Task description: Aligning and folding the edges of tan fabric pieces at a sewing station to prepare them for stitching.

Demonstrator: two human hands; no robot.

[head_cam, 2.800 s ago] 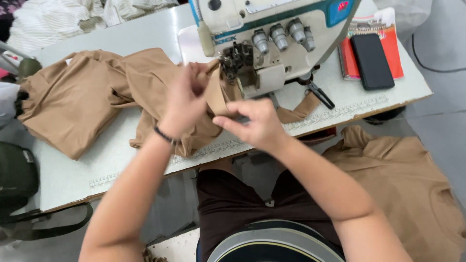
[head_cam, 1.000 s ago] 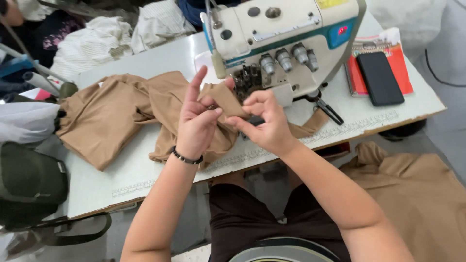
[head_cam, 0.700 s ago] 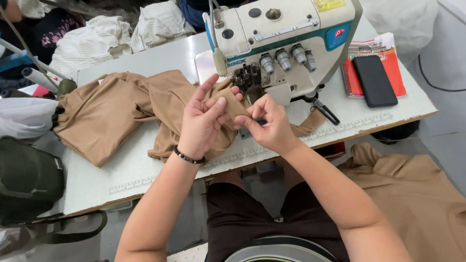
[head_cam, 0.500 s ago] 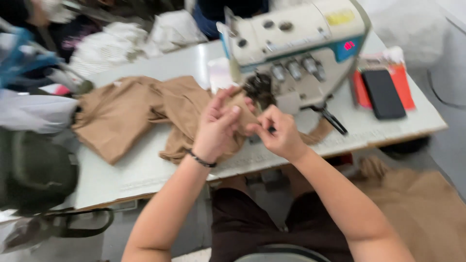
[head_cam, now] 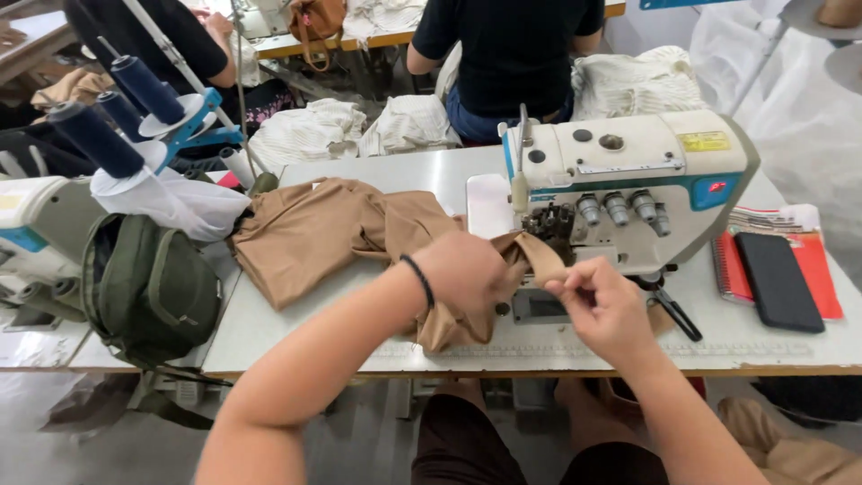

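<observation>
Both forearms reach forward, left hand (head_cam: 462, 274) curled (wristband on), right hand (head_cam: 603, 310) fingers pinched.

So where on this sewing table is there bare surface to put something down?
Bare table shows along the front edge, left of the left hand and below the tan fabric. A second strip lies behind the fabric, left of the sewing machine. It is crowded around the needle, where both hands, the right hand too, hold fabric, and by the black phone.

Head view, close, down over sewing table (head_cam: 359, 171)
</observation>
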